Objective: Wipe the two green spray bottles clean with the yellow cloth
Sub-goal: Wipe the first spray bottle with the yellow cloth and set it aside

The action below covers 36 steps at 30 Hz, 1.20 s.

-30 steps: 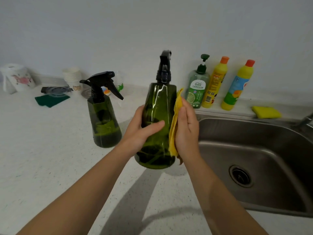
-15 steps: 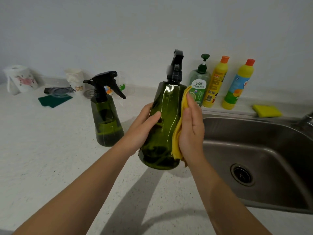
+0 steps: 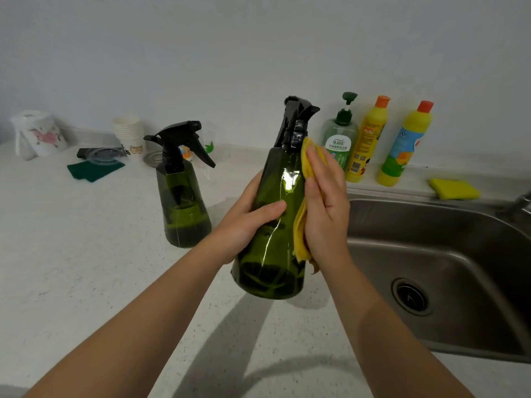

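A person's two bare forearms reach forward over a pale speckled countertop (image 3: 71,268). The left hand (image 3: 247,222) grips a dark green spray bottle (image 3: 273,225) around its lower body, thumb curled across the front, holding it tilted in the air above the counter, just left of a steel sink (image 3: 448,254). The bottle has a black trigger head (its nozzle leans up and to the right). The right hand (image 3: 324,202) lies with straight fingers flat against the bottle's right side, pressing a folded yellow cloth (image 3: 301,234) onto the glassy surface; the cloth shows above the fingertips near the bottle's neck and hangs below the palm.

The second green spray bottle (image 3: 184,202) stands upright on the counter, left of the sink and left of the held bottle, apart from both hands, with some liquid in its base.

Behind the sink's left corner, against the wall, stand a green pump bottle (image 3: 339,139) and two yellow bottles with orange-red caps (image 3: 366,142) (image 3: 402,147). A yellow sponge (image 3: 454,188) lies on the ledge behind the sink. Far left of the sink sit a stack of paper cups (image 3: 129,133), a dark green pad (image 3: 94,169) and a paper roll (image 3: 38,136).
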### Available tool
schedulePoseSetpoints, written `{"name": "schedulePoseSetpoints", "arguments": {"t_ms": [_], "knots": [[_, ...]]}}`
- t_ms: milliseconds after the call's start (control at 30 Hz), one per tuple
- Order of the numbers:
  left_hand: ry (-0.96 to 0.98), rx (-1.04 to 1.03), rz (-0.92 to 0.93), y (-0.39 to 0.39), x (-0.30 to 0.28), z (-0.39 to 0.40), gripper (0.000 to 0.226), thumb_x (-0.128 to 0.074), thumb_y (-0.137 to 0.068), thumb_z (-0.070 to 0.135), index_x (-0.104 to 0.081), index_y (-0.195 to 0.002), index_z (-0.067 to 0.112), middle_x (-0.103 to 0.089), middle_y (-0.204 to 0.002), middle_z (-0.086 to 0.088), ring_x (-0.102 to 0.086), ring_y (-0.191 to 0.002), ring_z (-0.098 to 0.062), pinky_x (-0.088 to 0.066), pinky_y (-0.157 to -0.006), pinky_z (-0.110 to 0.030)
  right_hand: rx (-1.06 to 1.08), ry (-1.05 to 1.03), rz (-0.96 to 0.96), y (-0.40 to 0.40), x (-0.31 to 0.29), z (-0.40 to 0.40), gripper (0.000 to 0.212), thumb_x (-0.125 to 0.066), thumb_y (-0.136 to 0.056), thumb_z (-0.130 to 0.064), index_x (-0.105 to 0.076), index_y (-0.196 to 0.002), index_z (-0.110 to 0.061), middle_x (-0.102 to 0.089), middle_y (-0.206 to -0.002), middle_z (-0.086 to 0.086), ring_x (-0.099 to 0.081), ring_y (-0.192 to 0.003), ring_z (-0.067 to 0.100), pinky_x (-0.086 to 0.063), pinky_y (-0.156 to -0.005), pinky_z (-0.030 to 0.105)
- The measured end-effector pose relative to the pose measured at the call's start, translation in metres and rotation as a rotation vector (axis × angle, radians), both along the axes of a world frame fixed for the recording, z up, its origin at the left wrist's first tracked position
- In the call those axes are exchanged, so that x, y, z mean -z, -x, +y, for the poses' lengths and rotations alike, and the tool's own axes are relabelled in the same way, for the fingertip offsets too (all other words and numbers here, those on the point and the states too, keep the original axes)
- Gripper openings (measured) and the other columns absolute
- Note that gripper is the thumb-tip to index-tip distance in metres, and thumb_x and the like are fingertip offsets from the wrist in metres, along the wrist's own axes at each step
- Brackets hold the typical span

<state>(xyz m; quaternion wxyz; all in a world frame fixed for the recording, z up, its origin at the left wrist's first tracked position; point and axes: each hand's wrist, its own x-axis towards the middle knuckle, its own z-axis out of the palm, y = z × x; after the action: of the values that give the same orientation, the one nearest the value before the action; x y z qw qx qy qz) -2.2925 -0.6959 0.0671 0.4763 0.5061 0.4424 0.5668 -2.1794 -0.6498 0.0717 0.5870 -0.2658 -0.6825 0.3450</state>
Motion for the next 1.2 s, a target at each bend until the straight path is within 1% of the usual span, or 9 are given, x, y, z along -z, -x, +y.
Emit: {"name": "schedulePoseSetpoints", "arguments": {"t_ms": [133, 333, 433, 600, 700, 833, 900, 1033, 1200], "knots": [[-0.047, -0.097, 0.008, 0.000, 0.002, 0.006, 0.061, -0.061, -0.073, 0.032, -0.034, -0.127, 0.041, -0.054, -0.125, 0.008, -0.060, -0.106, -0.009, -0.054, -0.083, -0.026, -0.039, 0.058, 0.037, 0.003, 0.006, -0.004, 0.029, -0.043, -0.086, -0.017, -0.054, -0.109, -0.030, -0.040, -0.127, -0.009, -0.036, -0.116, -0.017, -0.029, -0.095, 0.002], [-0.094, -0.196, 0.010, 0.000, -0.001, 0.008, 0.067, -0.058, -0.068, 0.032, -0.033, -0.130, 0.036, -0.056, -0.115, 0.011, -0.062, -0.096, -0.004, -0.052, -0.070, -0.016, 0.019, 0.255, 0.188, 0.006, 0.012, -0.010, 0.021, -0.056, -0.083, -0.008, -0.059, -0.071, -0.025, -0.060, -0.098, -0.005, -0.054, -0.091, -0.013, -0.041, -0.082, 0.005], [-0.086, -0.207, 0.022, 0.001, 0.002, 0.008, 0.067, -0.061, -0.070, 0.033, -0.031, -0.129, 0.039, -0.055, -0.117, 0.013, -0.062, -0.097, -0.001, -0.052, -0.071, -0.016, 0.007, 0.283, 0.177, 0.005, 0.011, -0.010, 0.022, -0.058, -0.082, -0.008, -0.054, -0.085, -0.030, -0.057, -0.092, -0.012, -0.054, -0.084, -0.010, -0.045, -0.076, 0.009], [-0.064, -0.169, 0.127, -0.002, 0.008, 0.005, 0.072, -0.060, -0.071, 0.039, -0.026, -0.134, 0.039, -0.051, -0.129, 0.006, -0.057, -0.111, -0.010, -0.052, -0.089, -0.033, 0.043, 0.256, 0.112, 0.009, 0.002, -0.007, 0.027, -0.055, -0.078, -0.029, -0.055, -0.105, -0.029, -0.058, -0.113, 0.001, -0.055, -0.108, 0.014, -0.046, -0.097, 0.039], [-0.062, -0.178, 0.167, -0.004, 0.010, 0.003, 0.086, -0.059, -0.064, 0.050, -0.018, -0.138, 0.038, -0.048, -0.134, 0.005, -0.054, -0.116, -0.012, -0.049, -0.095, -0.041, 0.055, 0.273, 0.107, 0.011, -0.010, 0.001, 0.038, -0.053, -0.077, -0.033, -0.052, -0.114, -0.024, -0.055, -0.116, -0.003, -0.052, -0.113, 0.014, -0.044, -0.100, 0.042], [-0.088, -0.230, 0.184, -0.004, 0.011, 0.002, 0.083, -0.059, -0.069, 0.046, -0.016, -0.140, 0.035, -0.045, -0.137, 0.005, -0.051, -0.119, -0.009, -0.046, -0.099, -0.038, 0.006, 0.287, 0.116, 0.012, -0.007, 0.003, 0.025, -0.052, -0.083, -0.030, -0.053, -0.107, -0.027, -0.056, -0.105, -0.012, -0.054, -0.106, 0.010, -0.046, -0.098, 0.039], [-0.117, -0.262, 0.176, -0.003, 0.010, 0.002, 0.081, -0.059, -0.072, 0.040, -0.017, -0.141, 0.032, -0.044, -0.137, 0.006, -0.051, -0.118, -0.005, -0.047, -0.096, -0.029, -0.043, 0.327, 0.120, 0.011, 0.003, -0.001, 0.024, -0.049, -0.086, -0.029, -0.053, -0.109, -0.023, -0.058, -0.106, -0.005, -0.055, -0.104, 0.011, -0.049, -0.093, 0.033], [-0.160, -0.320, 0.144, 0.003, -0.001, 0.006, 0.073, -0.058, -0.077, 0.027, -0.020, -0.139, 0.031, -0.049, -0.122, 0.017, -0.056, -0.108, -0.002, -0.052, -0.087, -0.023, -0.124, 0.400, 0.132, 0.007, 0.034, -0.019, 0.017, -0.048, -0.088, -0.024, -0.051, -0.104, -0.030, -0.056, -0.103, -0.010, -0.057, -0.097, 0.002, -0.050, -0.083, 0.019], [-0.095, -0.325, 0.038, 0.003, -0.003, 0.009, 0.061, -0.051, -0.085, 0.015, -0.022, -0.137, 0.027, -0.052, -0.113, 0.010, -0.062, -0.089, 0.002, -0.053, -0.069, -0.016, -0.046, 0.287, 0.075, 0.002, 0.048, -0.035, 0.040, -0.052, -0.076, -0.021, -0.038, -0.111, -0.035, -0.044, -0.112, -0.021, -0.044, -0.100, -0.021, -0.037, -0.082, -0.001]]}}
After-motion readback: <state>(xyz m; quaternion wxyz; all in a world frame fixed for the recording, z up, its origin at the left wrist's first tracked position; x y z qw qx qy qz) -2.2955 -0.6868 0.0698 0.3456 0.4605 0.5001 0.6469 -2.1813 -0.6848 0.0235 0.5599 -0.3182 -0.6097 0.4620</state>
